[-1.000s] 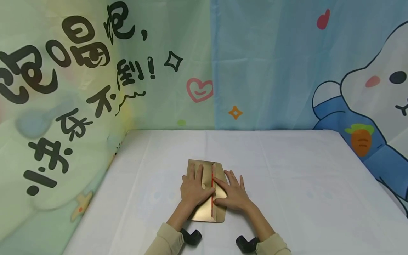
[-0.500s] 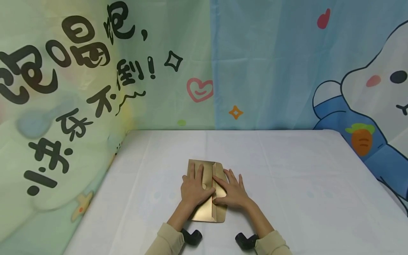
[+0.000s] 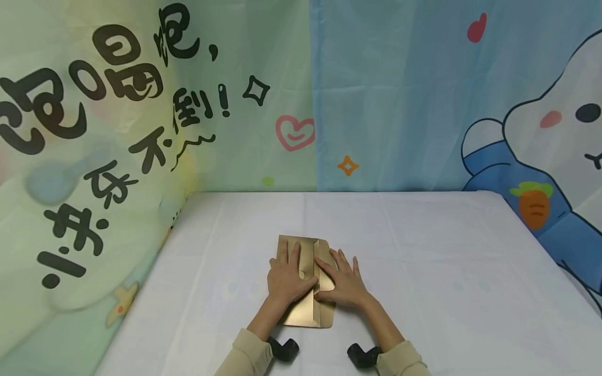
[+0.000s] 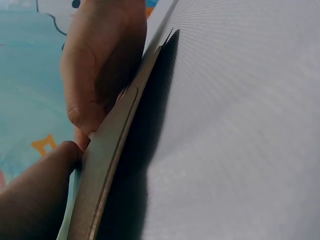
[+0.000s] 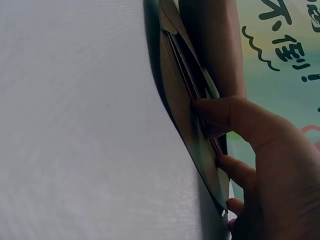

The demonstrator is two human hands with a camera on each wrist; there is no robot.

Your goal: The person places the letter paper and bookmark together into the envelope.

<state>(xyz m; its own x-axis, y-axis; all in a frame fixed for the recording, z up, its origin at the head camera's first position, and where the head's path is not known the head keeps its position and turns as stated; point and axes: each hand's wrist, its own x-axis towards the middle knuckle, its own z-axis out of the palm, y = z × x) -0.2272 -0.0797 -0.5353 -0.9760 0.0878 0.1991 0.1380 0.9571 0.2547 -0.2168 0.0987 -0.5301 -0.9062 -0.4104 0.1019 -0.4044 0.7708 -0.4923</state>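
Hands flattening a gold envelope [image 3: 308,282] near the worktop's [image 3: 423,271] front edge.
Left hand [image 3: 287,279] and right hand [image 3: 345,284] are pressing, fingers spread; the card is probably light, stiff, slippery, best held by its edges.

White table [image 3: 423,250] lies open at 9, 12 and 3 o'clock of the gold envelope [image 3: 305,250]; printed backdrop [image 3: 376,104] walls 12 and 9.

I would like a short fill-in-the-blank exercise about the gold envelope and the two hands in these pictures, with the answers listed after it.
1. The envelope under both hands is ____ in colour.
2. The left hand and the right hand both press ____ on the envelope.
3. The envelope lies on a ____ tablecloth.
4. On the backdrop, the cartoon rabbit wears a patch showing a ____.

Answers: gold; flat; white; carrot
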